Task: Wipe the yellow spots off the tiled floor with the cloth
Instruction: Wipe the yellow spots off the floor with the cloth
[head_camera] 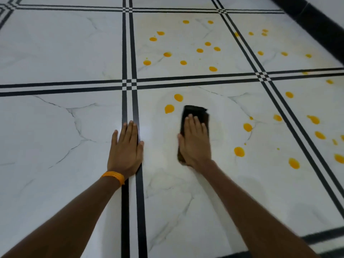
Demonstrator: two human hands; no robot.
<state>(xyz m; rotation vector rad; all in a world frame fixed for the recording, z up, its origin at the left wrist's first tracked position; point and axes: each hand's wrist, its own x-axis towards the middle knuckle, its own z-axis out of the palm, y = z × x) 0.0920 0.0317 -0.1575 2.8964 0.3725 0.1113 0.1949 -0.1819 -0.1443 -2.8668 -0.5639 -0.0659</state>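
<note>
Risk: flat palm only presses dark folded cloth (194, 112), no fingers curled round it, so cloth may slip out or bunch. Yellow liquid spots (169, 108) may smear across glossy white marble-look tiled floor (55, 118).
Right hand (194, 140): atop cloth, fingers straight, together, pressing.
Left hand (126, 148): left of cloth, flat on floor, fingers straight, holding nothing.
Spots: nearest two just beyond cloth's far-left corner; many more right of cloth and beyond it.

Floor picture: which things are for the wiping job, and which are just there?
For the job: dark cloth; right hand pressing flat on it; yellow spots; tiled floor.

Just there: left hand resting flat on the floor; orange wristband on its wrist; dark strip at the far right edge.
</note>
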